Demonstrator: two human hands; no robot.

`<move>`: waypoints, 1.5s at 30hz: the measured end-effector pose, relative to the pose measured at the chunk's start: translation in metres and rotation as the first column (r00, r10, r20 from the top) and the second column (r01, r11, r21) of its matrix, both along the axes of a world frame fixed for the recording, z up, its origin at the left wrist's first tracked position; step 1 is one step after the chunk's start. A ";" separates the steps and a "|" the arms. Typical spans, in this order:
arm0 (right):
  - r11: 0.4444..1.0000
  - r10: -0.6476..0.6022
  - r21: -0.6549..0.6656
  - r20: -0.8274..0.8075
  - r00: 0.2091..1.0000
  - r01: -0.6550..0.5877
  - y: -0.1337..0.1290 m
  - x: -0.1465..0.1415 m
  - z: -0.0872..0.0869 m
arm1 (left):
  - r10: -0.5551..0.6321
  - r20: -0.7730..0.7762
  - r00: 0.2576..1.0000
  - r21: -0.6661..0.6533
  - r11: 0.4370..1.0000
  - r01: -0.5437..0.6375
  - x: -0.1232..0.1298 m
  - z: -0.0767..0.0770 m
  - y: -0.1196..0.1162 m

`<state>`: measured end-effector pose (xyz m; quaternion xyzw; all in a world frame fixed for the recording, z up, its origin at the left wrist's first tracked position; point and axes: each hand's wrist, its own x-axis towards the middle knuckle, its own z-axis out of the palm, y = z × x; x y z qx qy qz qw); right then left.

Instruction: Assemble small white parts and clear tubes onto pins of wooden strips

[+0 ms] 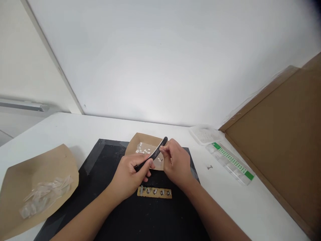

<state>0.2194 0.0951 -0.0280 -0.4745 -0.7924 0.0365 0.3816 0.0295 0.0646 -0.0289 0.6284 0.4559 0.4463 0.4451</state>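
Note:
A curved black strip (155, 153) with a pale edge slants upward between my hands. My left hand (134, 170) is closed round its lower end, thumb on top. Near the strip's upper end, my right hand (175, 160) has its thumb and forefinger pinched together against the strip; whatever is between those fingertips is too small to make out. Behind the hands sits a brown paper tray (142, 138) with small white pieces (145, 151) in it. Just below the hands, a narrow tan strip (154, 193) holds several small metal parts in a row on the black mat (150, 219).
At the left stands a larger brown paper tray (50, 156) with clear plastic pieces (47, 194). On the right are a clear lidded tub (207, 134), a clear compartment box with a green label (232, 163), small metal parts (209, 167) and a cardboard panel (281, 134).

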 end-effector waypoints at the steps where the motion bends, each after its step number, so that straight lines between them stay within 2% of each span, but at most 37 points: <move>1: 1.000 0.021 -0.012 -0.003 1.000 -0.022 0.001 0.000 0.000 | 0.001 0.000 1.000 -0.001 1.000 -0.001 0.000 0.000 0.000; 4: 0.996 0.076 -0.036 0.002 0.997 -0.076 0.002 0.002 0.002 | -0.009 -0.005 1.000 -0.009 1.000 0.009 0.000 0.002 -0.001; 7: 1.000 -0.021 -0.011 -0.023 1.000 0.021 0.002 0.003 0.006 | -0.012 -0.004 1.000 -0.011 1.000 0.012 0.000 0.003 -0.002; 11: 0.992 0.124 -0.036 0.042 0.991 -0.122 -0.001 0.003 0.010 | 0.001 0.005 1.000 0.012 1.000 -0.001 0.001 0.004 -0.002; 12: 0.992 0.124 -0.035 0.062 0.990 -0.122 -0.002 0.002 0.010 | 0.000 0.008 1.000 0.012 1.000 0.000 0.000 0.004 -0.002; 15: 1.000 0.020 -0.005 0.029 0.999 -0.020 -0.002 0.001 0.010 | 0.001 0.008 1.000 0.009 1.000 -0.001 0.000 0.002 -0.001; 19: 0.993 0.119 -0.023 0.065 0.991 -0.118 -0.004 0.000 0.008 | -0.013 0.008 1.000 0.013 1.000 0.013 -0.002 -0.001 0.000; 23: 1.000 0.021 0.021 0.066 0.998 -0.022 -0.005 -0.001 0.009 | -0.010 0.024 1.000 0.008 1.000 0.010 -0.002 0.001 0.001; 27: 0.995 0.102 -0.005 0.060 0.993 -0.102 -0.002 -0.002 0.007 | -0.009 -0.012 1.000 0.048 0.999 0.010 -0.002 0.001 0.001; 31: 0.999 0.018 0.033 0.012 1.000 -0.018 0.000 -0.001 0.005 | 0.005 0.009 1.000 0.023 1.000 -0.005 -0.003 0.000 0.000; 34: 0.998 0.068 0.014 0.030 0.997 -0.069 0.000 -0.002 0.006 | 0.013 0.007 1.000 0.021 1.000 -0.013 -0.003 0.000 -0.001; 38: 0.999 0.008 0.031 0.021 1.000 -0.009 0.000 -0.003 0.007 | 0.026 0.042 0.999 -0.016 1.000 -0.025 -0.002 0.000 0.000; 41: 0.998 0.070 -0.001 0.037 0.997 -0.070 0.000 -0.004 0.006 | 0.030 0.052 0.998 -0.017 0.999 -0.030 -0.001 0.000 0.000; 45: 1.000 -0.008 0.010 0.014 1.000 0.008 -0.001 -0.005 0.006 | 0.045 0.059 0.997 -0.029 0.999 -0.044 -0.001 0.000 0.000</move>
